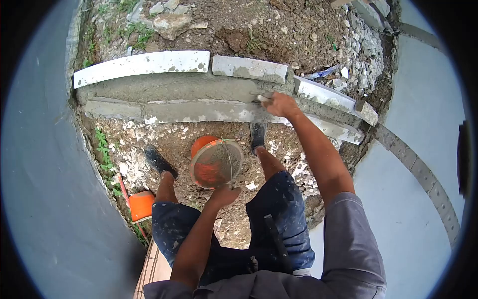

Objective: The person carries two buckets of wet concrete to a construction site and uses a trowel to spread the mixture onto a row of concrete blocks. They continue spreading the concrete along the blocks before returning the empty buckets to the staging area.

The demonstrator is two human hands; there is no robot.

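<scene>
My right hand (280,105) is closed around the pale handle of a trowel (262,98), over a channel of wet grey mortar (174,88). Its blade is hard to tell from the mortar. White-faced curb slabs (144,66) line the far side of the channel, and a mortar-smeared near edging (199,110) runs along the close side. My left hand (224,196) grips the near rim of an orange bucket (201,167), its fingers partly hidden. The bucket tilts, showing grey residue inside and a thin handle wire across its mouth.
My boots (160,162) stand on rubble-strewn soil either side of the bucket. Another orange container (142,206) lies by the left wall (40,149). A loose block (366,112) rests at the curb's right end. Rocks (172,25) and soil lie beyond the curb.
</scene>
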